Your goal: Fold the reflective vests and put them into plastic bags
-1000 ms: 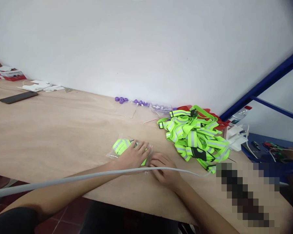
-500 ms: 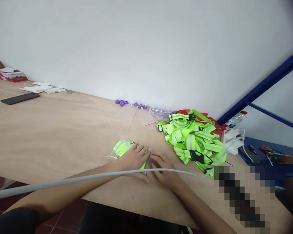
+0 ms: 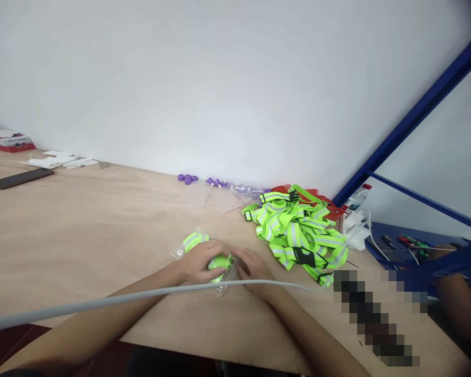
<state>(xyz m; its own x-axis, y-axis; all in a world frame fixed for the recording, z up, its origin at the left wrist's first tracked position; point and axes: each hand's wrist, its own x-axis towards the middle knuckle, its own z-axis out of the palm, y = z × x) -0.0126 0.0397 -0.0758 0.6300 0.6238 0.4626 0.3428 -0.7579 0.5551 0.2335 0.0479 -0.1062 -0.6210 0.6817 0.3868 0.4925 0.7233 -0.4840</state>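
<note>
A lime-green reflective strap with a silver stripe lies folded inside a clear plastic bag on the table. My left hand rests over the bag, its fingers and thumb curled round the strap bundle. Close on the right, my right hand has bent fingers on the bag's right edge; its fingertips are partly hidden. A tangled pile of the same straps, with black buckles, lies beyond my right hand.
A white cable crosses the view in front of my forearms. Small purple pieces and flat clear bags lie along the wall. A dark flat object and white papers are at left. A person's arm shows at far right.
My left hand has shifted from lying flat across the bag to curling round the strap, showing more of it. My right hand stays at the bag's right edge. The camera view has shifted slightly.
</note>
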